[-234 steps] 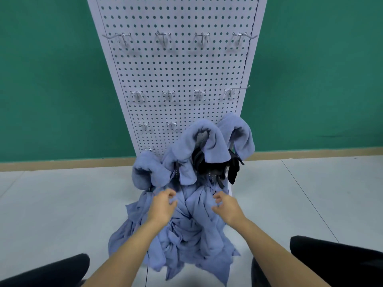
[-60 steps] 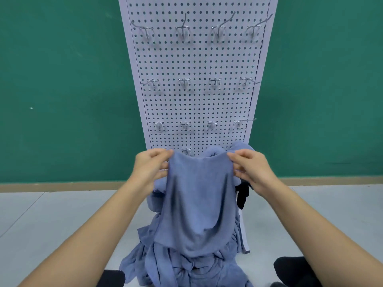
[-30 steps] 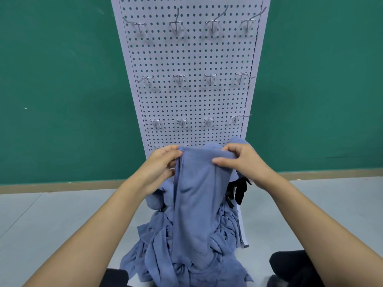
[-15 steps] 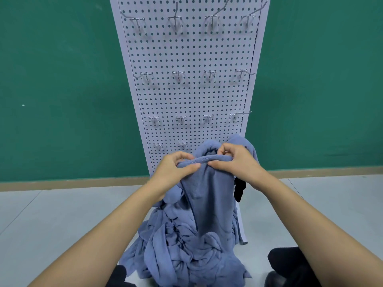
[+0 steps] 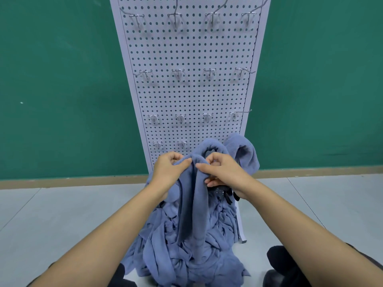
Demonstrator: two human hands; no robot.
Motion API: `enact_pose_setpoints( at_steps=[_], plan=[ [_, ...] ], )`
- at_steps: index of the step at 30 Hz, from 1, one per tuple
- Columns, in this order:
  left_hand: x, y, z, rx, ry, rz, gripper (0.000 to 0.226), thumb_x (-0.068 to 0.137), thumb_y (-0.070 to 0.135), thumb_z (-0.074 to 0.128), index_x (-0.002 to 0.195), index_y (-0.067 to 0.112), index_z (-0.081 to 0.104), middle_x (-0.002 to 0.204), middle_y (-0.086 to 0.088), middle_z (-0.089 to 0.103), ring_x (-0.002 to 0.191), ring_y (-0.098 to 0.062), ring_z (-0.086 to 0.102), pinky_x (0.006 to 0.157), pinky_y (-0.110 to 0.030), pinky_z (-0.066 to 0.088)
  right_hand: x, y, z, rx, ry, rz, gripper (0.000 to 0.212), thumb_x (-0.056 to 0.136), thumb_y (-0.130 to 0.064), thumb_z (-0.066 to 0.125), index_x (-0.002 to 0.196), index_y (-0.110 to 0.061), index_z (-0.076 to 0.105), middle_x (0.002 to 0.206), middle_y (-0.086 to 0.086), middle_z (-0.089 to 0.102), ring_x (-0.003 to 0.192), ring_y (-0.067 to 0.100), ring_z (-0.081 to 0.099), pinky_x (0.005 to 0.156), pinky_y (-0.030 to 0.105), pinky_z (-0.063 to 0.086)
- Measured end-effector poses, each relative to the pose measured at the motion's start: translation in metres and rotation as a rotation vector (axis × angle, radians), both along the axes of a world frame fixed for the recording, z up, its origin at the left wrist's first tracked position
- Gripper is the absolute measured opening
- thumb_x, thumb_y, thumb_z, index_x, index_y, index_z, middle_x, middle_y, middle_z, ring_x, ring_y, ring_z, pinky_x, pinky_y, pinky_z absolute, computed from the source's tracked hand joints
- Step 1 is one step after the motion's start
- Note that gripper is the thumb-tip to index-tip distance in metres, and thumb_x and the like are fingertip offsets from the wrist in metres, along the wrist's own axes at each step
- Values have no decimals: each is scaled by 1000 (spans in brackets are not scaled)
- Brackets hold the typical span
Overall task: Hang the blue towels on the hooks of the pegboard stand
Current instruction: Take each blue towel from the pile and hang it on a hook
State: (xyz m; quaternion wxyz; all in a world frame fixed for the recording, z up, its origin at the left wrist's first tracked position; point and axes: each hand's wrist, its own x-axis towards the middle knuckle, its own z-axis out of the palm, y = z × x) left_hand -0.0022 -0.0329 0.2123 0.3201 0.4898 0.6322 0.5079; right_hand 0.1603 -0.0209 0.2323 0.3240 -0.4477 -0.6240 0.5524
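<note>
Status: early, by look of hooks.
- Your left hand (image 5: pixel 170 170), right hand (image 5: pixel 223 172): fingers curled, pinching gathered top edge of one blue towel (image 5: pixel 193 204), just before pegboard stand (image 5: pixel 192 96) lower edge.
- Draped towels (image 5: pixel 245 151): apparently two, bottom-row hooks, near stand's right edge.
- Upper hooks (image 5: pixel 177 73): bare.
- Towel pile (image 5: pixel 186 255): on floor (image 5: pixel 62 214) at stand's foot, left to hang.
- Held towel: long axis vertical, pinched end up, free end down into pile.

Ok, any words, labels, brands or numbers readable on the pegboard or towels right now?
None readable. The pegboard shows only holes and metal hooks; the blue towel held by the left hand and right hand shows no tag or print; the green wall bears no writing.
</note>
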Motion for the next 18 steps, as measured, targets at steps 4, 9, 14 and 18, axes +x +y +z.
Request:
enact_pose_setpoints(
  at_steps=[4, 9, 14, 18],
  plan=[
    [4, -6, 9, -19, -209, -142, 31, 83, 37, 71, 102, 13, 69, 97, -4, 72, 88, -11, 63, 75, -23, 48, -1, -3, 7, -70, 161, 30, 17, 93, -27, 62, 94, -11, 58, 78, 4, 62, 70, 15, 64, 76, 28, 57],
    [-1, -9, 16, 74, -129, -296, 37, 83, 17, 73, 118, 20, 61, 111, 3, 69, 106, -10, 63, 92, -21, 50, 9, 1, 14, -1, 175, 92, 22, 100, -20, 46, 102, -14, 67, 91, 2, 70, 77, 10, 63, 74, 24, 54],
    [-2, -9, 19, 161, -301, -263, 31, 87, 5, 66, 112, 22, 63, 111, -2, 70, 103, -15, 64, 88, -25, 50, 22, 13, 10, 284, 1, -70, 20, 88, -18, 68, 107, -18, 63, 103, -5, 66, 89, 6, 62, 82, 20, 52],
    [0, -11, 27, 148, -393, -370, 36, 89, 4, 61, 121, 17, 55, 104, -5, 72, 90, -10, 67, 72, -18, 50, 25, 12, 10, 234, -75, 156, 35, 85, -22, 71, 119, -24, 63, 112, -11, 70, 105, 2, 64, 92, 16, 49]
  ],
)
